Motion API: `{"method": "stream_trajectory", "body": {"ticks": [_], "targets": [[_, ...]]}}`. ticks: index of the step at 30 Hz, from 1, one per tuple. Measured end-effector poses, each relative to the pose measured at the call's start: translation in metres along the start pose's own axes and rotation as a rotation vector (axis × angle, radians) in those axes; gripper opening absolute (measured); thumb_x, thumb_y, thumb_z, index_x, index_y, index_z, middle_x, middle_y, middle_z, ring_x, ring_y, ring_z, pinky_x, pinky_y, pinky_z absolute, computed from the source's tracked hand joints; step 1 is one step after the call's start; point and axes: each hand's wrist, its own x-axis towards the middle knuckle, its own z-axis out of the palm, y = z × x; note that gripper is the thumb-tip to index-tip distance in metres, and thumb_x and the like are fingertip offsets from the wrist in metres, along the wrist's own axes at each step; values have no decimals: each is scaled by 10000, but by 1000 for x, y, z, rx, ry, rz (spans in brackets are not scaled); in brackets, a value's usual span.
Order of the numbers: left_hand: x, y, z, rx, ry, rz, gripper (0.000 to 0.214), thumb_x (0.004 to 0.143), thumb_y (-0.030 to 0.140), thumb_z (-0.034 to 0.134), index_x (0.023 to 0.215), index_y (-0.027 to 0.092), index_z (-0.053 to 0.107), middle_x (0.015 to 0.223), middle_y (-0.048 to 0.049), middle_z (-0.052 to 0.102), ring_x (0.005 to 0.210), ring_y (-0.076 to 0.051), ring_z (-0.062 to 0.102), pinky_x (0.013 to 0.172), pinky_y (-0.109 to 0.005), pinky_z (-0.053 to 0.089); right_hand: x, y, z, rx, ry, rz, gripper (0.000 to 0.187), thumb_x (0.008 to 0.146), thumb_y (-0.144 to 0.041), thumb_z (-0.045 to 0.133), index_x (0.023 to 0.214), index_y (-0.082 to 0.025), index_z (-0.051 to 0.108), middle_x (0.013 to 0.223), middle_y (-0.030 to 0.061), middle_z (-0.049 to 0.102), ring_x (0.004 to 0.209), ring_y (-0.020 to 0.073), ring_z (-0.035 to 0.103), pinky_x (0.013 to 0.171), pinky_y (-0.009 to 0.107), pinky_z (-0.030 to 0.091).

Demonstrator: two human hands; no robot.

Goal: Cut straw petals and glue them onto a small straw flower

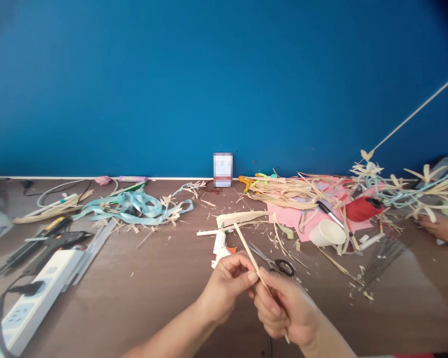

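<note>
A narrow pale strip [244, 243] of straw-like material slants upward between my two hands over the table. My left hand [227, 281] pinches its middle between thumb and fingers. Below that, my right hand [289, 306] is closed round the lower part, with the strip's end poking out under the fingers. Just beyond my left hand lies a white hot glue gun [219, 246], partly hidden by that hand. Scissors with black handles [284, 267] lie behind my right hand. A wider pale strip [242, 218] rests past the glue gun.
Blue ribbon [134, 208] lies left of centre. At the left are a power strip [56, 273] and a black glue gun [57, 243]. A phone [223, 169] stands against the wall. A paper cup [326, 233] sits among strips at right, near another person's hand [442, 230].
</note>
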Motion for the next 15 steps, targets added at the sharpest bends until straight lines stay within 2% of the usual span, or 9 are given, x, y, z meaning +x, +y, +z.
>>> {"method": "stream_trajectory", "body": {"ticks": [3, 6, 8, 10, 12, 15], "targets": [[-5, 2, 2, -32, -4, 26, 121, 662, 224, 670, 646, 127, 600, 674, -3, 514, 549, -76, 473, 471, -195, 405, -11, -6, 3, 64, -99, 61, 532, 763, -533, 453, 378, -166, 423, 275, -88, 267, 221, 20, 152, 247, 158, 116], [-7, 4, -5, -61, 85, 13, 149, 635, 246, 691, 629, 133, 595, 675, 1, 503, 548, -72, 449, 442, -178, 394, -32, -27, 0, 45, -54, -12, 533, 713, -543, 512, 363, -181, 336, 299, -98, 230, 239, 20, 147, 260, 161, 140], [-6, 4, -12, -105, 202, -32, 167, 624, 258, 700, 622, 142, 581, 636, 14, 493, 537, -63, 431, 432, -157, 379, -44, -40, -5, 44, 103, -236, 527, 714, -516, 534, 384, -184, 292, 336, -106, 190, 272, 21, 118, 282, 162, 143], [-5, 1, -15, -142, 299, -97, 191, 611, 274, 710, 624, 149, 566, 605, 23, 487, 545, -65, 435, 427, -146, 365, -47, -45, -12, 7, 307, -445, 485, 768, -496, 487, 429, -182, 341, 375, -101, 197, 311, 35, 116, 312, 173, 150], [-3, -3, -13, -177, 332, -155, 221, 592, 294, 722, 635, 150, 559, 612, 24, 493, 549, -67, 442, 415, -146, 352, -39, -37, -18, -133, 421, -460, 433, 772, -529, 468, 519, -179, 441, 408, -100, 235, 337, 37, 127, 336, 174, 142], [0, -11, -4, -220, 322, -180, 239, 582, 305, 728, 646, 146, 562, 608, 26, 489, 542, -64, 441, 414, -149, 346, -17, -14, -20, -358, 493, -428, 349, 756, -521, 509, 739, -173, 514, 475, -100, 278, 372, 40, 168, 366, 175, 155]]}}
